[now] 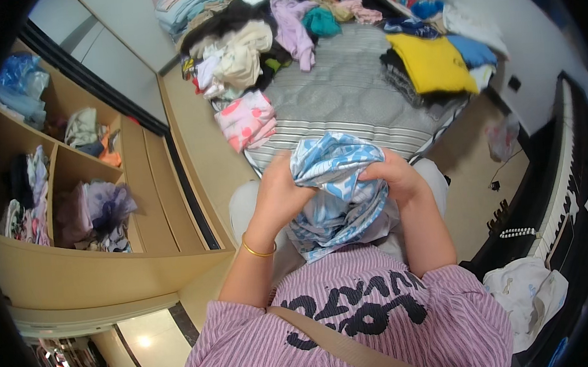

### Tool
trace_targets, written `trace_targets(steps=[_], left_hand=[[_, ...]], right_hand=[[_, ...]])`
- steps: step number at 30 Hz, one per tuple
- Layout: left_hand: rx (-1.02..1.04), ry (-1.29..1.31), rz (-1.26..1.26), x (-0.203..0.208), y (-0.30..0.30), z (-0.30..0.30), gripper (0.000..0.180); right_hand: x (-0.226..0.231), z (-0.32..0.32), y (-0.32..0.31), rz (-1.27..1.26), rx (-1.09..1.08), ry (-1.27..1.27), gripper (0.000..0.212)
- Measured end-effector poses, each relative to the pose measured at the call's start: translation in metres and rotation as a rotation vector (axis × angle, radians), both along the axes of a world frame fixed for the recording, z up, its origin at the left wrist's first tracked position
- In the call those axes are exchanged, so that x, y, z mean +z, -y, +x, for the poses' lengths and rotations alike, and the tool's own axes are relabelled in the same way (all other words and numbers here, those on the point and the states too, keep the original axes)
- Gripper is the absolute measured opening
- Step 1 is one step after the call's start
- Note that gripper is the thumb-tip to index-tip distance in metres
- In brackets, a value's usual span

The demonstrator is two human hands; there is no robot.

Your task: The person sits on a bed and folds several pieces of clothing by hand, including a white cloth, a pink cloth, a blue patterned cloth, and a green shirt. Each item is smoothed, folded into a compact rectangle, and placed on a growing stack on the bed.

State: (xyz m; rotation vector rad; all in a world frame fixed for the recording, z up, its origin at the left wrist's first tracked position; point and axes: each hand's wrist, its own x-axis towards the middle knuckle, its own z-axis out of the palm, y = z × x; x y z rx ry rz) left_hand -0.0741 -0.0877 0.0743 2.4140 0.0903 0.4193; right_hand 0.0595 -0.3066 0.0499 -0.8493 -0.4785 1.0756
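A blue and white patterned garment (pixel 343 211) is bunched up over my lap, its upper edge lifted between my hands. My left hand (pixel 286 192) is closed around its left side, with a gold bangle on that wrist. On the other side my right hand (pixel 399 176) grips the cloth, thumb lying over the fabric. The exact kind of garment cannot be made out in its folds. Just beyond my left hand, a white cloth with pink dots (pixel 246 121) lies folded on the corner of the grey striped mattress (pixel 342 86).
Clothes heap (pixel 232 56) covers the mattress's far left; a folded yellow garment (pixel 431 64) tops a pile at right. Open wooden shelves (pixel 55 191) with clothes stand left. At right are a piano keyboard (pixel 562 167), a white cloth (pixel 526 297) and a plastic bag (pixel 503 137).
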Motion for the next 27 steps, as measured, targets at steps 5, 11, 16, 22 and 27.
trace_targets(steps=[5, 11, 16, 22, 27], left_hand=[[0.136, 0.18, -0.78, -0.029, -0.015, 0.01, 0.036], [-0.57, -0.331, -1.842, -0.047, -0.034, -0.008, 0.052], [-0.299, -0.311, -1.38, -0.027, -0.01, -0.003, 0.065], [-0.162, -0.16, -1.617, -0.048, -0.013, 0.011, 0.037], [-0.679, -0.348, -2.13, -0.055, -0.015, 0.002, 0.048]], right_hand=[[0.0, -0.014, 0.005, -0.027, 0.081, -0.025, 0.052], [-0.016, 0.005, -0.004, 0.143, 0.024, -0.438, 0.042], [-0.022, 0.0, 0.004, 0.15, 0.156, -0.086, 0.07], [-0.025, -0.006, 0.003, 0.201, 0.158, -0.077, 0.077], [-0.026, -0.009, -0.008, 0.535, 0.194, -0.43, 0.034]])
